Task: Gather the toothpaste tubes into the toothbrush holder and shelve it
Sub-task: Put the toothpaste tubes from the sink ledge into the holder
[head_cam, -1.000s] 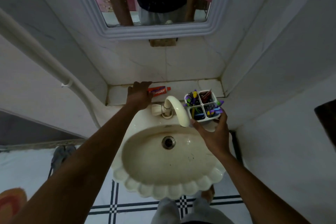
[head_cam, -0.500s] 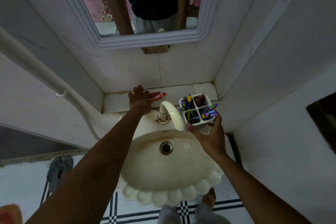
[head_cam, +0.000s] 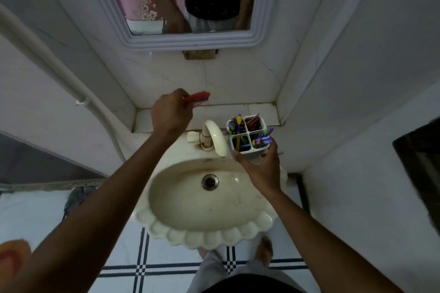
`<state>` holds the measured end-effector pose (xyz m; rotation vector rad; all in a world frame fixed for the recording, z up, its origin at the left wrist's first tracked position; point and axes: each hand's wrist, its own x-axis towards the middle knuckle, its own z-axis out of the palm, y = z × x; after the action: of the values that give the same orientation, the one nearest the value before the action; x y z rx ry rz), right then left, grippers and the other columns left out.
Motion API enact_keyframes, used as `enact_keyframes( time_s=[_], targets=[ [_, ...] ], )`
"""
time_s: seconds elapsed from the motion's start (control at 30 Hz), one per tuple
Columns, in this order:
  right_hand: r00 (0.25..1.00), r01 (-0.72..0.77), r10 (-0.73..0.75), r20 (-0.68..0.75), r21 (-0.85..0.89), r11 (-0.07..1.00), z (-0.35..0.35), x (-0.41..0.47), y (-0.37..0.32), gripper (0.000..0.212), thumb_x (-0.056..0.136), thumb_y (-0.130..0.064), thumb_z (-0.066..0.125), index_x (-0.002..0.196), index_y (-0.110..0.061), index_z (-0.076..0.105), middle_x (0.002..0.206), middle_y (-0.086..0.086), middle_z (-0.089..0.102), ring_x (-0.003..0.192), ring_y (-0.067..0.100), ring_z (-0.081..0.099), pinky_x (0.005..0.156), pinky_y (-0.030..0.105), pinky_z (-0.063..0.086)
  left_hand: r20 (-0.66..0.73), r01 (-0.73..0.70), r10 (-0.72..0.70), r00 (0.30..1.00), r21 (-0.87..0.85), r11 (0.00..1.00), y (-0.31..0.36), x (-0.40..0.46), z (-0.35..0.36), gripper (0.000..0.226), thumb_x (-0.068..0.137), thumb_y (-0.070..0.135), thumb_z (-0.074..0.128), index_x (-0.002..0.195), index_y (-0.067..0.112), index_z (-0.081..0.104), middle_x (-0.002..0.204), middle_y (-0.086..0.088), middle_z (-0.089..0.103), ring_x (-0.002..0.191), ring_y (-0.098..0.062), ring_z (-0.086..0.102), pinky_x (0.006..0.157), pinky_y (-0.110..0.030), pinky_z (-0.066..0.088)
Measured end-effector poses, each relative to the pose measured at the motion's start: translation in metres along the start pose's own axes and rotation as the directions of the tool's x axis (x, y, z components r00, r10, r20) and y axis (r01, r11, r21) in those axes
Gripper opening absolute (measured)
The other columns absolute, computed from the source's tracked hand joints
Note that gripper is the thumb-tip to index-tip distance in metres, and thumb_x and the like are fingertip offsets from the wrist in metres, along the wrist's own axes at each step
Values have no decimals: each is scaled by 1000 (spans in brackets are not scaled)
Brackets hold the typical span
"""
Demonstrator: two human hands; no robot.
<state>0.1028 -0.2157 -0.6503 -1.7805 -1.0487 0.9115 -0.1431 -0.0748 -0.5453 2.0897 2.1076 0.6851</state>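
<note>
My left hand (head_cam: 171, 113) is closed around a red toothpaste tube (head_cam: 197, 97), lifted above the tiled ledge (head_cam: 259, 112) behind the sink; the tube sticks out to the right of my fingers. My right hand (head_cam: 260, 165) grips a white toothbrush holder (head_cam: 248, 137) with four compartments, held upright over the right rim of the sink. Purple, yellow and green brushes fill three compartments, and something reddish sits in the far right one.
A cream scalloped sink (head_cam: 209, 233) with a curved tap (head_cam: 215, 137) lies below my arms. A framed mirror (head_cam: 190, 39) hangs above the ledge. A white pipe (head_cam: 71, 83) runs down the left wall. Tiled walls close in on both sides.
My left hand has taken hold of the red tube and raised it off the ledge. The holder stays in my right hand, a little farther right of the tap.
</note>
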Motion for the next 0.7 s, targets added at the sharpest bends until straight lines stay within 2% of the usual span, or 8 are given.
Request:
enact_keyframes(
  time_s=[0.07,0.13,0.2,0.3,0.37,0.5,0.6,0.7],
  targets=[
    [1000,-8,8,-12,-20,1000,0,-1,2,116,60,-83,95,155,-44,43,145,-19,60,138,12,59,111,38,57,-33,-56,51,998,-167,984,21,-13,-29,31,93,43,71,118,24,74,96,0,81,77,-19,75,68,-36,63],
    [1000,-8,7,-19,-34,999,0,0,3,117,58,-87,94,154,-42,45,145,-17,63,137,14,62,112,45,59,30,-119,135,990,-309,944,42,-25,-48,30,95,36,74,120,21,74,105,1,80,83,-13,74,74,-31,63],
    [1000,-4,3,-23,-41,999,-1,1,2,117,57,-89,93,153,-40,46,143,-17,64,134,13,65,109,46,61,129,-151,211,969,-366,918,58,-35,-57,25,93,29,79,116,19,76,103,3,79,85,-9,72,79,-26,61],
    [1000,-5,4,-24,-27,1000,-2,3,1,116,56,-87,94,150,-37,49,140,-14,65,129,13,68,103,43,64,282,-171,272,920,-335,926,73,-50,-52,23,92,26,81,113,20,75,101,4,79,87,-10,74,79,-31,64],
    [1000,-14,14,-18,-30,999,-3,2,2,117,55,-86,95,149,-34,50,138,-11,65,125,14,71,98,41,67,330,-208,303,894,-295,933,81,-59,-43,22,95,26,77,115,18,72,101,1,78,84,-12,74,75,-34,63],
    [1000,-3,3,-14,-44,999,-3,6,3,120,51,-91,93,147,-33,49,137,-10,67,125,14,71,95,43,68,267,-330,366,891,-171,928,91,-64,-30,24,99,31,70,120,21,69,105,2,79,89,-17,73,75,-38,60],
    [1000,0,0,-10,-64,998,-4,9,3,127,46,-94,92,148,-33,46,139,-8,65,129,18,69,97,46,67,239,-367,385,891,-120,923,97,-60,-25,22,99,28,69,119,19,70,103,0,79,88,-21,73,70,-34,56],
    [1000,-2,2,1,-114,993,-5,11,3,137,45,-95,90,154,-28,42,145,-4,61,135,23,63,101,50,65,260,-440,441,859,-66,896,100,-59,-18,20,98,29,66,116,21,72,100,2,79,87,-22,74,80,-38,58]
  ],
)
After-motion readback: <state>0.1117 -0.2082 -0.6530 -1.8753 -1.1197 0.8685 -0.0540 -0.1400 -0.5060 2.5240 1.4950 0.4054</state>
